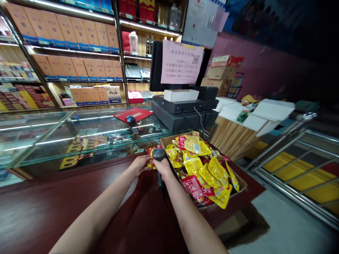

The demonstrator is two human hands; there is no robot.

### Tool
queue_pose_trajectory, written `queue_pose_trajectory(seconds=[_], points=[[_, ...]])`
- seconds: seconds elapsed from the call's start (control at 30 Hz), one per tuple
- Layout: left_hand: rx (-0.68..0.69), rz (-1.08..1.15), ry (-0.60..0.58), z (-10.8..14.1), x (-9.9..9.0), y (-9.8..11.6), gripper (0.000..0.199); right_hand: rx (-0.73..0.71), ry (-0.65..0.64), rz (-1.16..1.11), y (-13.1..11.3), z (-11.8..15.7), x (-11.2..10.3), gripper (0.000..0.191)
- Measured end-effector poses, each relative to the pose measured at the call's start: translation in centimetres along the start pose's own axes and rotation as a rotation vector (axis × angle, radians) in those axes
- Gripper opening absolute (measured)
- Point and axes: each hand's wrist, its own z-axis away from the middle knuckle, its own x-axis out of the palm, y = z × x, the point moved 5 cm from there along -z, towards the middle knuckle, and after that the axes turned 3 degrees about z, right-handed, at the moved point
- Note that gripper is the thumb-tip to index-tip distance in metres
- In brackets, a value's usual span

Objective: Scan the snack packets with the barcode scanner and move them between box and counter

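My right hand (163, 168) is wrapped round a dark barcode scanner (158, 154), its head uppermost and its handle pointing down. Left of it, my left hand (141, 165) grips the edge of a small red and yellow snack packet (151, 163), partly hidden behind the scanner and my fingers. Beside my right hand stands an open cardboard box (241, 187) heaped with yellow packets (192, 164) and red packets (194, 188). Both hands are above the dark red counter (111, 208).
A glass display case (87, 123) runs along the far side, bearing a mouse (130, 119) on a red mat (144, 112). Behind the box are a black cash drawer (182, 118) and a monitor (156, 67) with a paper notice. A metal railing (299, 176) stands at right.
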Motion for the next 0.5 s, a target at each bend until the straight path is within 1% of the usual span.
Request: queue_pose_trajectory(seconds=[0.07, 0.13, 0.23, 0.33, 0.5], points=[[-0.002, -0.007, -0.006, 0.6, -0.5, 0.3, 0.015, -0.006, 0.005, -0.033, -0.3, 0.7, 0.0, 0.036], [-0.004, -0.014, -0.051, 1.4, -0.9, 0.5, 0.015, -0.015, -0.004, -0.067, -0.9, 1.9, 0.0, 0.036], [-0.005, -0.015, -0.131, 3.0, -1.3, 0.4, 0.021, -0.028, -0.081, -0.113, -1.8, 4.1, 0.2, 0.032], [-0.007, -0.017, -0.140, 4.5, -2.0, -0.4, 0.025, -0.051, -0.177, -0.159, -2.4, 6.4, 0.3, 0.027], [-0.046, 0.007, -0.165, 6.5, -2.9, -2.3, 0.025, -0.077, -0.212, -0.184, -2.2, 9.6, -0.9, 0.018]])
